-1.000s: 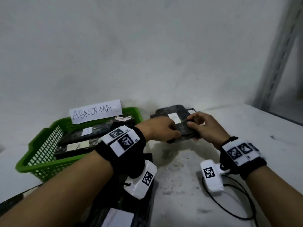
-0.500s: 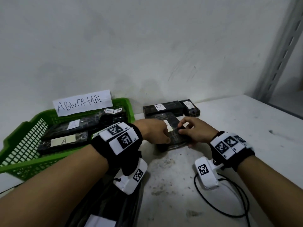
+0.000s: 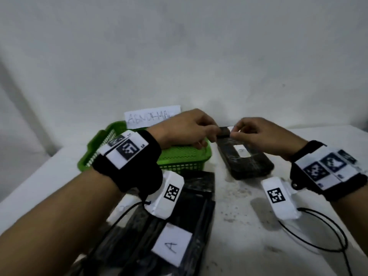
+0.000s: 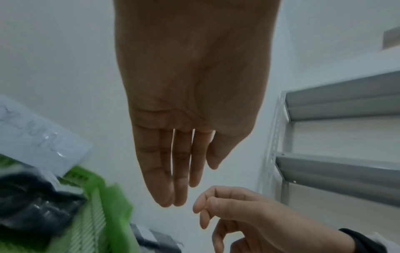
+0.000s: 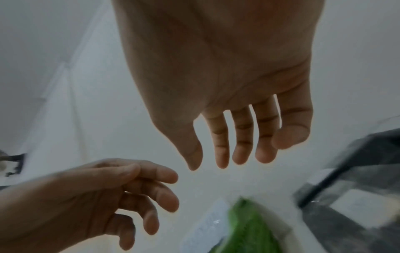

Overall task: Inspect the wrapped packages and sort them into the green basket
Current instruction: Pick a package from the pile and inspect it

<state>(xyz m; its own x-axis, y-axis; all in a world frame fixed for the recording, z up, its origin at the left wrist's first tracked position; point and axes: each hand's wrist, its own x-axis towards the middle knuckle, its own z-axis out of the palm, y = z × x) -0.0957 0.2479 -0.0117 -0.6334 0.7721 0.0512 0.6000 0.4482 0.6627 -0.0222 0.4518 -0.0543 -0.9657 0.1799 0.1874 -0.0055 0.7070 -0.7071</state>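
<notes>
Left hand (image 3: pixel 183 128): raised over the basket's right corner. In the left wrist view its fingers (image 4: pixel 164 171) lie straight and close together, with nothing in them.
Right hand (image 3: pixel 264 136): facing the left, fingertips nearly meeting it. In the right wrist view its fingers (image 5: pixel 242 137) hang relaxed and slightly spread, empty.
Wrapped package (image 3: pixel 243 158): black, glossy and creased, lying flat on the table. Its far end sits just under the two sets of fingertips. I cannot tell whether they touch it.
Long axis: runs from the fingertips back toward the person, slanting a little to the right hand's side, label face up.
Package label (image 3: pixel 241 153): a white slip on top, near the fingertip end. One handwritten mark, too blurred to read.
Green basket (image 3: pixel 185 156): mesh-sided, under and behind the left fingers, just beside the package. In the left wrist view dark wrapped packages lie inside it.
Sign (image 3: pixel 151 117): white paper at the basket's far rim, behind the left knuckles. Smeared handwriting, seemingly "ABNORMAL".
Near packages (image 3: pixel 189 226): black wrapped ones stacked below the left wrist, well back from the fingers. One bears a white label reading "A" (image 3: pixel 171 244).
Wrists: black bands with white square-code tags. A black cable (image 3: pixel 318 236) loops under the right one.
Table (image 3: pixel 249 226): white, with grey dusty smudges.
Room: plain white wall beyond the fingertips. Grey metal shelving (image 4: pixel 335 119) stands off on the right hand's side.
</notes>
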